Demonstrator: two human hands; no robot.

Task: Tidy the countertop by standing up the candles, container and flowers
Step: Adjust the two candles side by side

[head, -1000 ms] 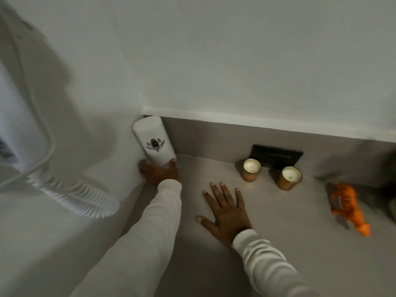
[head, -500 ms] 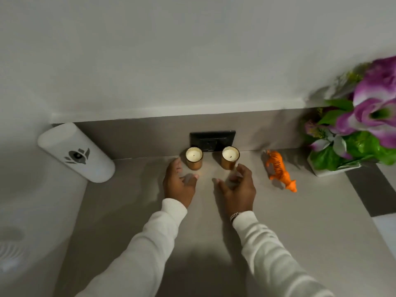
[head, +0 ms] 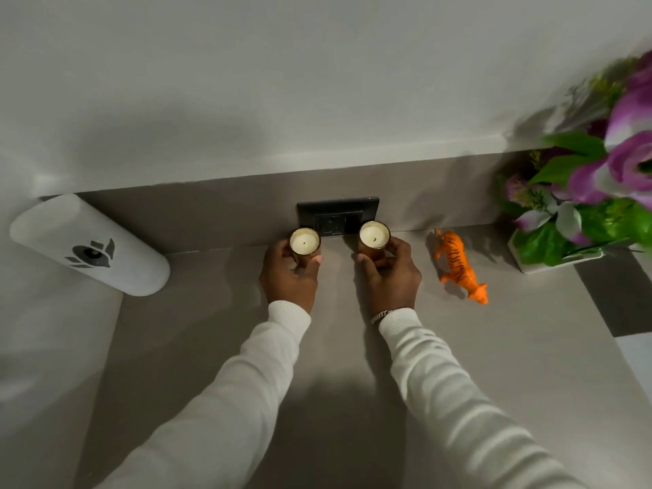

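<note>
1. The left hand (head: 287, 273) is closed around the left candle (head: 305, 241), thumb on the side nearer the other hand and fingers wrapped round the far side of the amber glass. The candle stands upright, its white wax top and wick facing up above the fingers.
2. The right hand (head: 390, 273) grips the right candle (head: 374, 236) the same way, thumb on the inner side and fingers curled over the outer side. This candle is also upright on the countertop (head: 352, 365).
3. The two candles sit side by side between the hands, apart from each other, with a bare strip of counter in the gap.
4. Just behind both grips, a black wall socket (head: 338, 214) is set into the grey backsplash, and the candles stand right in front of it.
5. Outward from the right hand, an orange toy tiger (head: 458, 266) lies near on the counter, not touching the hand.
6. Further out on that side, the flowers (head: 596, 178), purple blooms with green leaves, stand in a white pot (head: 561, 261) by the backsplash.
7. Outward from the left hand, well apart, the white container (head: 90, 250) with a dark emblem stands in the corner.
8. White sleeves (head: 247, 382) cover both arms, and a bracelet (head: 379, 316) shows at the right wrist.
</note>
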